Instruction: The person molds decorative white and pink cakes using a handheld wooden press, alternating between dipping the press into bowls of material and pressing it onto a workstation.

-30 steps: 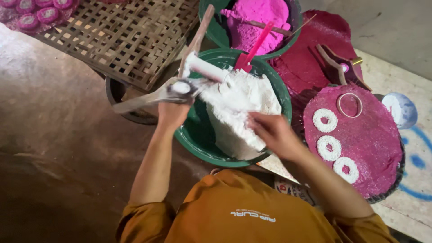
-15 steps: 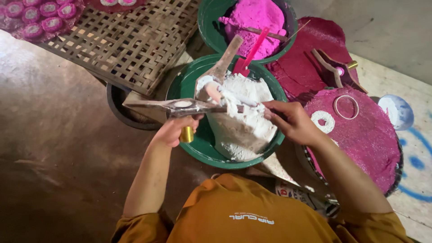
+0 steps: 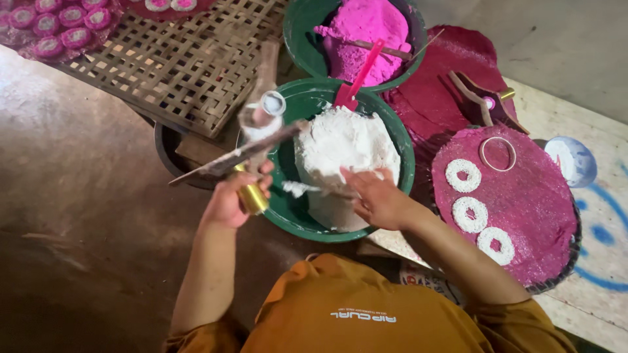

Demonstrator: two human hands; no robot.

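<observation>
My left hand (image 3: 230, 199) grips a mould tool (image 3: 258, 134) by its brass handle. The tool has long wooden arms and a metal ring cup on top, and I hold it over the left rim of a green bowl (image 3: 400, 189). A heap of white crumbly powder (image 3: 343, 147) fills that bowl. My right hand (image 3: 379, 199) rests on the front of the heap. Its fingers pinch a thin stick (image 3: 304, 189) smeared with white, which points left toward the tool.
A second green bowl (image 3: 297, 33) behind holds pink powder (image 3: 366, 26) and a red scoop (image 3: 358, 75). At the right, a pink-coated round tray (image 3: 536, 216) carries three white rings and a metal hoop (image 3: 497, 153). Nearby are another wooden tool (image 3: 481, 98), a small white bowl (image 3: 570, 160) and a woven bamboo rack (image 3: 176, 59).
My left hand has lifted and tilted the mould tool toward the bowl's left rim. My right hand has dropped from the tool onto the front of the white heap.
</observation>
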